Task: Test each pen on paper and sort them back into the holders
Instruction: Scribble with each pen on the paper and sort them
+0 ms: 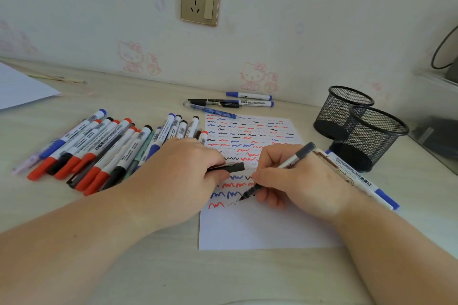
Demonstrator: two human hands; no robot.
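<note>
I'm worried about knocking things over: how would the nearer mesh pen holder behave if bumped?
The nearer mesh holder appears empty and made of thin wire mesh, so it is probably light and would slide or tip easily. It touches or overlaps the farther holder, which might brace it.

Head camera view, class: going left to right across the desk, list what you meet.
Pile of red, blue and black whiteboard markers → left hand holding a black pen cap → right hand writing with a grey pen → two black wire-mesh holders.
</note>
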